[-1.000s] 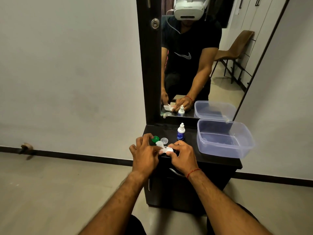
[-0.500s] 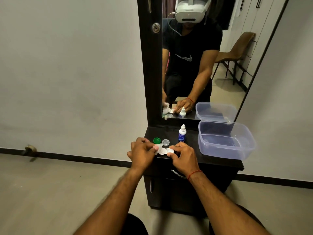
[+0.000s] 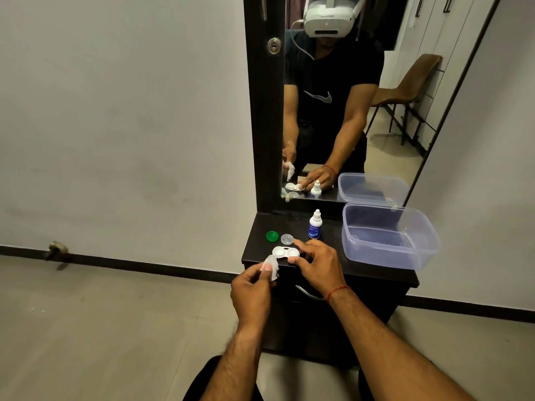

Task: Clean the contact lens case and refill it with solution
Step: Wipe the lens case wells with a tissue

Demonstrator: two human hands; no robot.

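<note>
The left hand [image 3: 254,287] has been drawn back off the lens case [image 3: 285,252], with a crumpled tissue [image 3: 270,266] pinched in its fingers. A green cap [image 3: 272,236] and a clear cap [image 3: 287,239] are laid behind the case. The case, with its 2 wells uncapped, is set on the cabinet top [image 3: 260,227] and gripped at its right end by the right hand [image 3: 315,264]. Shallow clear liquid appears to be held in the plastic tub [image 3: 376,257].

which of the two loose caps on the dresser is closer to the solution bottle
The clear cap. It lies between the green cap and the solution bottle, while the green one sits farther left, away from the bottle.
</note>
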